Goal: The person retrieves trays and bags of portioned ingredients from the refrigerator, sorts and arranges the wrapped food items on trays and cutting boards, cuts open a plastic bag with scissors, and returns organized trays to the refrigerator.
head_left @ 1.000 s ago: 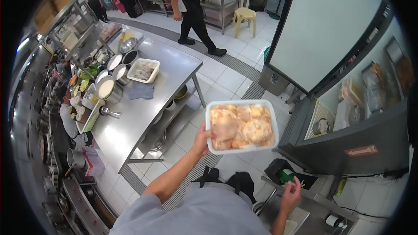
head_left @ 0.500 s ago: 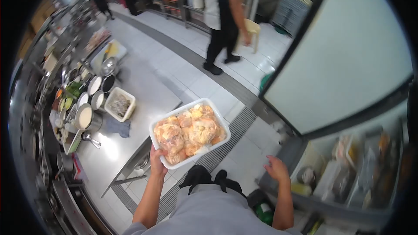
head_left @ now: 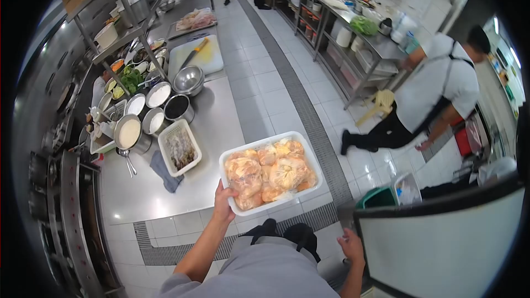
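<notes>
My left hand (head_left: 223, 201) grips the near left rim of a white plastic tub (head_left: 271, 209), thumb inside the edge. Clear plastic bags of pinkish-orange raw meat (head_left: 270, 170), possibly chicken, fill the tub. It hangs in the air in front of my body, slightly tilted, just off the steel table's corner. To the right, my right hand (head_left: 351, 245) is held low with nothing in it, fingers apart and a little bent. It is beside the edge of a pale door panel (head_left: 441, 243).
On the steel table (head_left: 130, 190) stand a basket of shrimp-like seafood (head_left: 180, 147), a grey cloth (head_left: 164, 172), several pots, a steel bowl (head_left: 189, 80) and a cutting board with a knife (head_left: 193, 53). A co-worker (head_left: 430, 83) walks at the right, near a green bin (head_left: 378, 198).
My view has swung, showing more of the table and aisle. The pale door has shifted down in view, and the cold-storage contents are out of sight. The tub stays in my left hand.
</notes>
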`<state>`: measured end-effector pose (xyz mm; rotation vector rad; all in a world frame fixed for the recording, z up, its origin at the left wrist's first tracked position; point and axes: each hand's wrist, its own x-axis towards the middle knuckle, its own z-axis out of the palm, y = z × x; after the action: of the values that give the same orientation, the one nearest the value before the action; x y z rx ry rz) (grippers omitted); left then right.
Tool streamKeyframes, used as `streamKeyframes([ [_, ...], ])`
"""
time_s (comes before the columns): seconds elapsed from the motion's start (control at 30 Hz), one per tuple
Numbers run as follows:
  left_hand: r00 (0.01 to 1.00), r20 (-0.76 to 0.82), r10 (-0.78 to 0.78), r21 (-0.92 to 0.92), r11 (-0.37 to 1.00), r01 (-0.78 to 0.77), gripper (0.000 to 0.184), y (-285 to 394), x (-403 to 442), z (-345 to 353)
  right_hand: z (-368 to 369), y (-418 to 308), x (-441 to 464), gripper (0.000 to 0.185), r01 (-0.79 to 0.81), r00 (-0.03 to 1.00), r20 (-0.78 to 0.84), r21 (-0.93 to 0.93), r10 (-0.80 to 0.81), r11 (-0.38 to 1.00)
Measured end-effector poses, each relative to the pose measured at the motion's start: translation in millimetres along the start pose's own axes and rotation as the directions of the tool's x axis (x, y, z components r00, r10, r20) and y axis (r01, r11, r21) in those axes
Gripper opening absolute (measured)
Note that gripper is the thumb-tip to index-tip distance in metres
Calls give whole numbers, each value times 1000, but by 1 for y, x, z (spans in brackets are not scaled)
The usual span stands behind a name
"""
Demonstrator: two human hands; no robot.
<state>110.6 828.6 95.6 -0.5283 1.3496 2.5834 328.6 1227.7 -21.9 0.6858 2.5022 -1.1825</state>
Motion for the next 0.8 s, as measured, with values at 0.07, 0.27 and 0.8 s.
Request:
streamKeyframes([
  [0.07,1000,-28,5,-3,1000,-6,75,1,19,18,-14,6,9,54,-59,996,58,-75,63,995],
  [0.27,990,-90,108,-118,986,-119,73,-3,91,62,-70,7,138,58,-39,983,164,-228,78,973],
  [0.8,814,-453,363,-122,879,-461,77,56,234,120,-162,-341,610,50,656,750,275,-194,-601,730],
])
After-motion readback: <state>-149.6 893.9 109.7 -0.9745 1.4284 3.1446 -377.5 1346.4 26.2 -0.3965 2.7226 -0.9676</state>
